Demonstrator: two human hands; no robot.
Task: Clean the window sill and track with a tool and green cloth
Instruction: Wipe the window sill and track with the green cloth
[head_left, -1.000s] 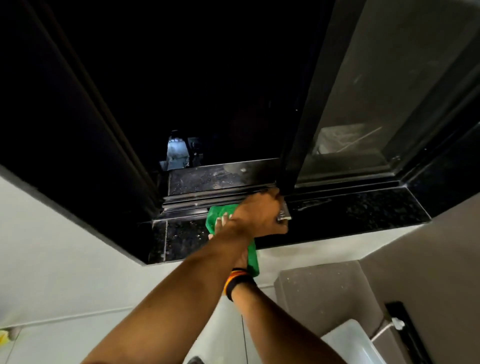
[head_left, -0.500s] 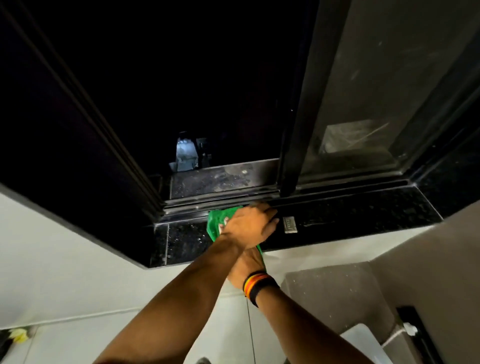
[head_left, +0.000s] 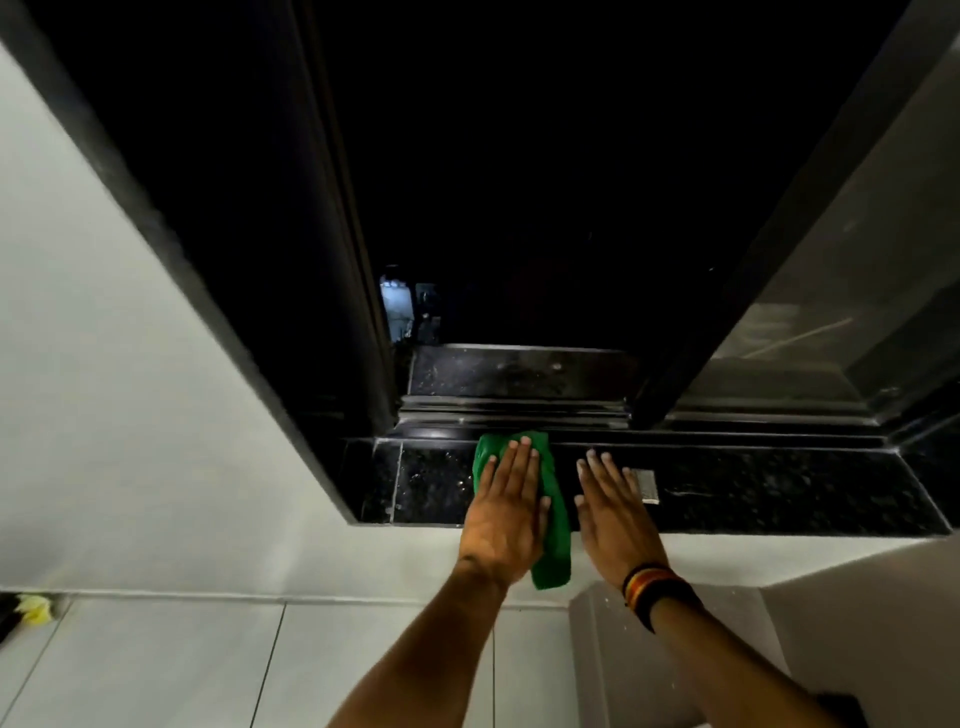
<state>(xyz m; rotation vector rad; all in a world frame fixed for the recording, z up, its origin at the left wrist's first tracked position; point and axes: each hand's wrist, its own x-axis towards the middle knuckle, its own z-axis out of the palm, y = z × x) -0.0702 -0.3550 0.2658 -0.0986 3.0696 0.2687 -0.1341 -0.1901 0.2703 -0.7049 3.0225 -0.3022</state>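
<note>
Fingers (head_left: 514, 462) of the left hand (head_left: 504, 514) are laid out flat and straight on the green cloth (head_left: 553, 519), nothing gripped — the cloth is only pressed down under the palm. It is spread on the dark speckled sill (head_left: 779, 493), its far edge up against the track (head_left: 519, 410), its near end hanging off the sill's front lip. The right hand (head_left: 615, 514) is spread flat on the bare stone just beside it, empty, fingers extended. A small metal tool (head_left: 647, 486) is seen lying on the sill, just beside the right hand's outer edge.

Risks are judged as follows: with so much cloth draped over the edge and no pinch on it, a slip off the sill could be caused by any easing of pressure. The tool — loose and near the lip — could be knocked to the floor by a careless sweep.
</note>
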